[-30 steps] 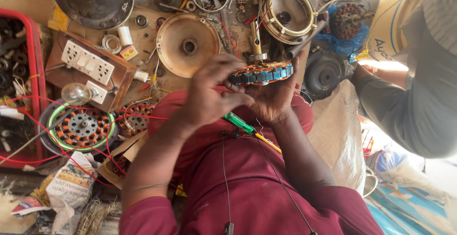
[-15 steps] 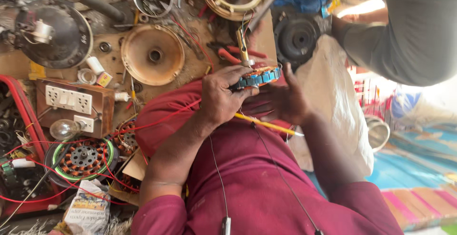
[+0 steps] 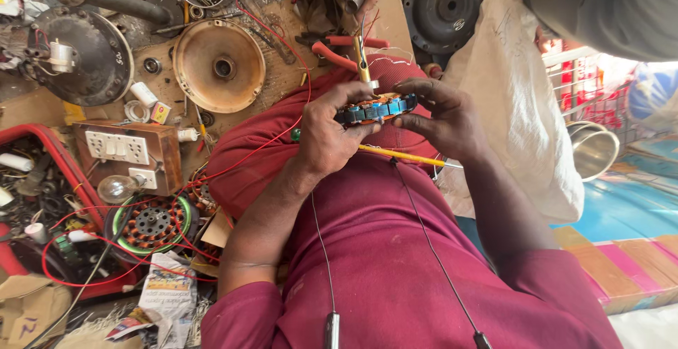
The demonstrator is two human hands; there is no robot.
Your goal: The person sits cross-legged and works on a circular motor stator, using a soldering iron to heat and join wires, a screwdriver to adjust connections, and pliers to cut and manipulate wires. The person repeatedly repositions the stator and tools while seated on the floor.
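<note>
A small round motor stator (image 3: 374, 107) with blue insulation and copper windings is held edge-on above my lap. My left hand (image 3: 326, 133) grips its left side with curled fingers. My right hand (image 3: 443, 117) pinches its right side with thumb and fingertips. A thin yellow rod with a green end (image 3: 404, 156) lies across my maroon-clad lap just under the hands. Red wires (image 3: 268, 144) run from the lap to the left.
Left are a brass-coloured round cover (image 3: 219, 66), a wooden switchboard (image 3: 123, 151) with a bulb (image 3: 113, 188), a second stator (image 3: 152, 223) and a red crate (image 3: 42, 148). Red-handled pliers (image 3: 339, 46) lie ahead. A white sack (image 3: 515, 102), a steel bowl (image 3: 593, 151) and another person's grey sleeve (image 3: 607, 3) are right.
The view has swung, so the bench items sit further left and higher. Both hands stay on the stator, which now lies flatter and nearer my lap.
</note>
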